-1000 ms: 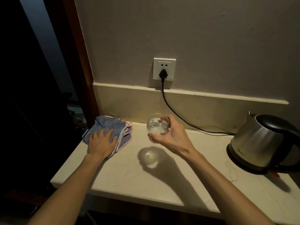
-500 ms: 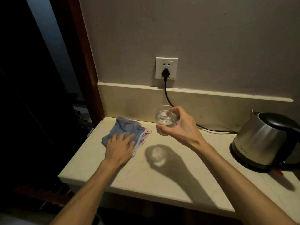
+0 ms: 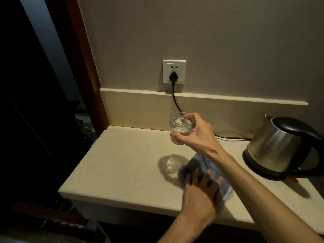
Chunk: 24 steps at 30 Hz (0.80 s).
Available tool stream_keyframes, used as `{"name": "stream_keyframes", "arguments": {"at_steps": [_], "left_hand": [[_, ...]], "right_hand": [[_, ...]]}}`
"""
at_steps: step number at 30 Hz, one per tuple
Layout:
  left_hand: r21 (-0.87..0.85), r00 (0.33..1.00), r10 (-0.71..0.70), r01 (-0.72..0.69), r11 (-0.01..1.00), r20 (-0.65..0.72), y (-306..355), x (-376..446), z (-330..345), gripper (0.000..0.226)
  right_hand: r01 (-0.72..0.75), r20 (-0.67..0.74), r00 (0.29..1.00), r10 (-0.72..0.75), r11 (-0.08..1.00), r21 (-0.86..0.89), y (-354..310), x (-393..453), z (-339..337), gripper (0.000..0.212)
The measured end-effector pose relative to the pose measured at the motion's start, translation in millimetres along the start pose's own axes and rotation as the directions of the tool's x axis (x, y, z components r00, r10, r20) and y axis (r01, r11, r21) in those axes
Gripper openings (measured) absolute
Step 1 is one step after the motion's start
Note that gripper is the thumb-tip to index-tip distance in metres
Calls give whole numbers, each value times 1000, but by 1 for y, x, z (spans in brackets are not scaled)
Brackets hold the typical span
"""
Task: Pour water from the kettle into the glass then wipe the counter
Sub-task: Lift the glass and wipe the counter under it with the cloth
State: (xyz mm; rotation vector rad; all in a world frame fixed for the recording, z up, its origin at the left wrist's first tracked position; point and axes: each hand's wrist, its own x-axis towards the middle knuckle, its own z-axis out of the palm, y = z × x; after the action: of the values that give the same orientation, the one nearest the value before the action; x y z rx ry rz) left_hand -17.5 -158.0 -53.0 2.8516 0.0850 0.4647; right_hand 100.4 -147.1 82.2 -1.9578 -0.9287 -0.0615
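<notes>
My right hand (image 3: 198, 135) holds a clear glass (image 3: 180, 127) with water in it, lifted above the cream counter (image 3: 122, 163). Its shadow falls on the counter below. My left hand (image 3: 201, 193) lies flat, fingers spread, pressing a blue cloth (image 3: 194, 165) onto the counter near the front edge, under my right forearm. Part of the cloth is hidden by both arms. The steel kettle (image 3: 278, 148) with a black lid and handle stands on its base at the right.
A black cord runs from a plug in the white wall socket (image 3: 174, 71) down behind the glass to the kettle base. A low backsplash (image 3: 140, 109) lines the wall. The counter's left edge drops into a dark doorway area.
My left hand has slid the cloth from the back left of the counter to the right and forward, under my right arm. The glass stays held up.
</notes>
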Motion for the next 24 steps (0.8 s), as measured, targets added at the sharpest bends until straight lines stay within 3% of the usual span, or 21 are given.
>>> {"name": "stream_keyframes", "arguments": {"at_steps": [5,13,15,19,24], "left_hand": [[74,999,-25,22,997,38,24,11,9,39],[46,998,-37,40,998,-57,-46,35,-17,32],[40,994,-96,98,994,-42,-67,37,-23,38],[192,971,-232,217,957,60,-110,32,-29,50],[242,930,-363,364,899,-49,-180,14,-47,44]], "right_hand": [[-13,11,1000,13,1000,-25,6,-6,-10,76],[-45,-27,999,44,999,-15,11,-10,-18,76],[-45,-34,998,44,999,-22,12,-11,-22,74],[-60,-33,998,59,997,-38,13,-11,-27,71],[-77,-68,995,75,996,-37,13,-13,-28,64]]}}
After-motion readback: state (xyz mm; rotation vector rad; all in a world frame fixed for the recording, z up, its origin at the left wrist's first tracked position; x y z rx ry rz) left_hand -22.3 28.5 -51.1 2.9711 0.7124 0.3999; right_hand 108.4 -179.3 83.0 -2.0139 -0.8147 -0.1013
